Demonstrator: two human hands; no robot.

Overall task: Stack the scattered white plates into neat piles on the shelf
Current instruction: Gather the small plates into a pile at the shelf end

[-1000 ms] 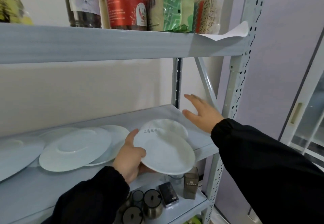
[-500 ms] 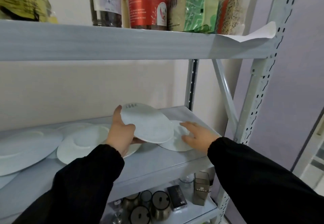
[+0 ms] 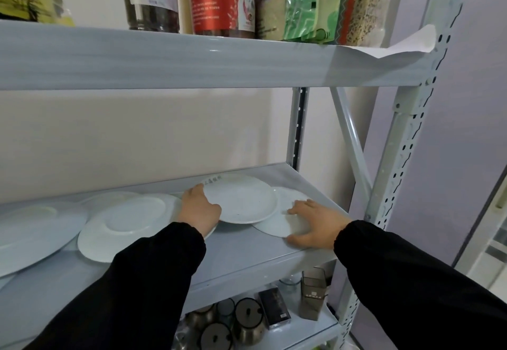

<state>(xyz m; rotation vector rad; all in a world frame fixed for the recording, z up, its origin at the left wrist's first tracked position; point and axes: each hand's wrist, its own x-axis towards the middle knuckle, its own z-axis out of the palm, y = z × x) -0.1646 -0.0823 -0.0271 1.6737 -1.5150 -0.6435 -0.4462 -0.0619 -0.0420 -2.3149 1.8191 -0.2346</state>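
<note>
The right hand lies flat and spread on the near plate, at about 4 o'clock on the shelf; its fingers are open, pressing on the rim and closed on nothing. The left hand has a closed grip on the left edge of the marked plate, thumb on top, fingers underneath as far as I can tell. This plate is held a little above the shelf, near its middle-right, and its right edge overlaps the near plate. I judge the step is to lay the marked plate onto the near plate. To do it well, the right hand should keep the lower plate steady but move its fingers off the rim before the upper one comes down; the left hand should bring it level and centred, so that the rims match, and put it down softly, because the plates look hard and can chip. Further left, at 9 o'clock, lie more plates, overlapping one another: an upturned plate, a big plate at the frame edge, and one or two partly hidden behind. I count at least five plates; the exact number I cannot tell.
</note>
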